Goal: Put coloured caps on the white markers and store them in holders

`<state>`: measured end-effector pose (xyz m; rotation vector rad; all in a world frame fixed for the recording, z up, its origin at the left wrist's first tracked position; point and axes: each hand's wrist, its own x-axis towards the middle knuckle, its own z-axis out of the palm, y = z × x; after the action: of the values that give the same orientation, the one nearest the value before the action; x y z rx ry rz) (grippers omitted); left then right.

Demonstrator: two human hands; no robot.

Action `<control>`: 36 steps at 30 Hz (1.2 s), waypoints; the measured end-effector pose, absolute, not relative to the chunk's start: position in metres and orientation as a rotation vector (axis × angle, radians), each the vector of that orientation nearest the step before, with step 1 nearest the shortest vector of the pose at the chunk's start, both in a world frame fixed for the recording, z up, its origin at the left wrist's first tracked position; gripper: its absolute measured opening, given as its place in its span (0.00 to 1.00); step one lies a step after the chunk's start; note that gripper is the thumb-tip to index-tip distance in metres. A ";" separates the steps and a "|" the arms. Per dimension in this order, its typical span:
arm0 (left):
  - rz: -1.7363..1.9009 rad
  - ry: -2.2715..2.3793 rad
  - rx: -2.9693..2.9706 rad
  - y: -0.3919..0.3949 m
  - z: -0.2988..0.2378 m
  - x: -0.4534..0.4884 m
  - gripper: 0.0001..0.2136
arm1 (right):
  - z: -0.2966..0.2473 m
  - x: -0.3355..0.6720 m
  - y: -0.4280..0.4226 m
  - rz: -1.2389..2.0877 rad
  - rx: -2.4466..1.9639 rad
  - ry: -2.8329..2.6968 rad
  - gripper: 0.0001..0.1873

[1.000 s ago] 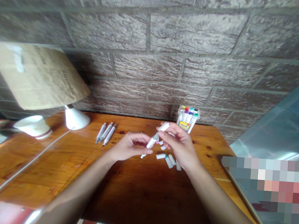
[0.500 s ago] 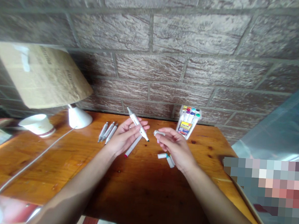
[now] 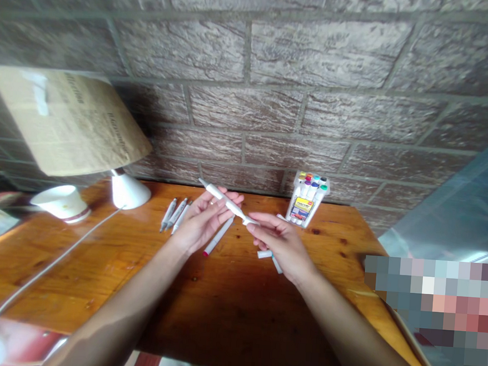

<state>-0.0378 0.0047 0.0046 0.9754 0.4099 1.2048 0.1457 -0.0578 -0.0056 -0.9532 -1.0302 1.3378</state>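
Note:
Between thumb and fingers, my left hand [image 3: 201,222] holds a white double-ended marker [image 3: 221,197], tilted with its bare grey upper end toward the wall. Its lower tip meets the white cap [image 3: 250,221] pinched in my right hand [image 3: 284,241]; how far the tip sits inside cannot be seen. Below the left fingers lies a capped marker with a red end [image 3: 219,237]. Under my right hand are loose white caps [image 3: 264,254], partly hidden by it. Left of my left hand, uncapped grey-tipped markers [image 3: 175,214] lie side by side.
A clear case of colored markers [image 3: 305,201] stands near the brick wall [image 3: 270,107]. On the left of the wooden table [image 3: 108,274] are a lamp [image 3: 130,192], its white cord [image 3: 54,262] and a paper cup [image 3: 62,204]. A pixelated area covers the right edge.
The marker's lower tip and the cap have come together. My left hand has tilted the marker flatter, and my right hand has moved slightly left.

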 end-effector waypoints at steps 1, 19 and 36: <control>1.186 0.403 0.988 0.004 0.004 -0.037 0.11 | -0.006 0.145 -0.058 1.344 -0.947 -1.030 0.18; 1.082 0.324 1.094 -0.004 0.002 -0.035 0.09 | -0.006 0.145 -0.058 1.375 -0.982 -1.112 0.19; 0.949 0.313 1.151 -0.007 0.002 -0.032 0.11 | -0.009 0.145 -0.059 1.358 -0.924 -1.198 0.18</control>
<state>-0.0317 -0.0069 0.0025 1.1512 0.3132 0.9485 0.1449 -0.0586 -0.0087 -0.9237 -1.1979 1.3582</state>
